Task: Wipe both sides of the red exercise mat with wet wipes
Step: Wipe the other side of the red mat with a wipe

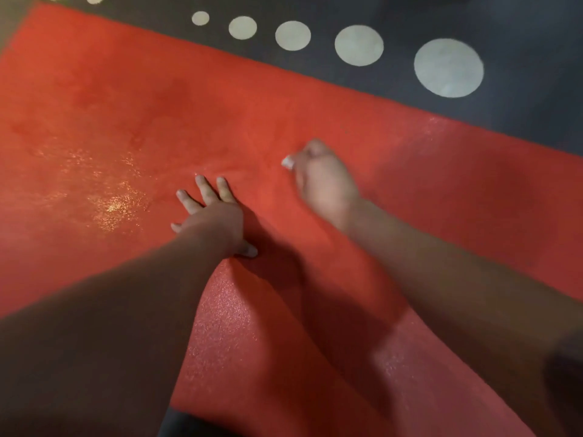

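We see the dark floor (520,23), dotted with pale circles (448,68), carrying the red exercise mat (441,184). The mat lies flat and fills most of the view, its far edge running slantwise below the circles. A wet sheen (110,206) glints toward the mat's left end (that stretch looks wiped). Our left grip (214,216) lies open, fingers spread, pressing the mat near its middle. Our right grip (321,178), blurred, is curled around what looks like a small white wet wipe (287,162), which touches the mat just beside the left. We judge that wiping of this face is in hand. The next move calls for strokes toward the duller right end while the left steadies the mat.
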The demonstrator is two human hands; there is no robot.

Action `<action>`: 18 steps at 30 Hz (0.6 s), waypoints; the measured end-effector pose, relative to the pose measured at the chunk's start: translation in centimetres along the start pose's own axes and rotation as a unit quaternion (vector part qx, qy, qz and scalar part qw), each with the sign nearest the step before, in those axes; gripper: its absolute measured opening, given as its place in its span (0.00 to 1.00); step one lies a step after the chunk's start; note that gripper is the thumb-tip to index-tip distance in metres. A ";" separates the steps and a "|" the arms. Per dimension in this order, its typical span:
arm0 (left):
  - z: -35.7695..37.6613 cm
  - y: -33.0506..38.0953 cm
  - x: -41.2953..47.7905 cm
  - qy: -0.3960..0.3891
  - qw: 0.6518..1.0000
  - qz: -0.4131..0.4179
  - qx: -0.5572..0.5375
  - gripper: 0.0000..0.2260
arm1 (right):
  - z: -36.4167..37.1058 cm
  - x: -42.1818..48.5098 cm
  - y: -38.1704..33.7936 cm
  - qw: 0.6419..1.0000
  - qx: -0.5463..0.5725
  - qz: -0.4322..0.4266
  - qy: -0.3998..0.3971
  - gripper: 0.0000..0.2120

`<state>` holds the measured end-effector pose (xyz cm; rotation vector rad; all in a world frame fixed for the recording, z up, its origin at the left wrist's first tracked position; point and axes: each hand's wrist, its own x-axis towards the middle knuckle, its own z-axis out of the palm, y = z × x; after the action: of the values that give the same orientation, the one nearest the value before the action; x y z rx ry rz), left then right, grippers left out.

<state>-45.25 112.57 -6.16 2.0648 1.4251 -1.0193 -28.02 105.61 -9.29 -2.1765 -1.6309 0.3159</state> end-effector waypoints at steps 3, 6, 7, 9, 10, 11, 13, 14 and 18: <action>-0.1 0.1 0.0 -0.001 1.000 -0.017 -0.016 0.68 | 0.8 -2.9 -2.4 0.971 -0.012 -0.211 -0.109 0.10; -0.2 0.1 0.1 -0.010 1.000 -0.013 -0.020 0.68 | -0.5 1.2 0.7 0.983 -0.009 -0.171 -0.070 0.09; -0.3 0.0 0.1 -0.013 1.000 -0.012 -0.021 0.68 | -1.0 3.1 2.7 0.993 -0.012 -0.111 -0.030 0.09; -0.3 -0.1 0.1 -0.014 1.000 -0.009 -0.024 0.69 | -1.9 6.1 6.3 0.996 -0.063 0.033 0.053 0.13; -0.3 -0.2 0.1 -0.013 1.000 -0.008 -0.024 0.69 | -2.2 7.0 7.1 0.990 -0.074 0.087 0.081 0.16; -0.3 -0.2 0.1 -0.013 1.000 -0.008 -0.024 0.69 | -1.8 7.3 7.2 0.987 -0.075 0.108 0.097 0.17; -0.2 -0.3 0.1 -0.012 1.000 -0.006 -0.022 0.69 | -0.8 6.0 4.2 0.994 -0.054 0.072 0.066 0.14; -0.2 -0.4 0.2 -0.013 1.000 -0.008 -0.021 0.69 | -0.2 4.5 2.2 0.999 -0.022 0.024 0.033 0.12; -0.1 -0.4 0.3 -0.014 1.000 -0.014 -0.025 0.70 | -0.1 1.4 -1.2 0.972 -0.004 -0.220 -0.080 0.14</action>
<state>-45.51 112.95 -6.25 1.9934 1.4537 -1.0099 -28.60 107.17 -8.65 -1.7626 -2.1462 0.3569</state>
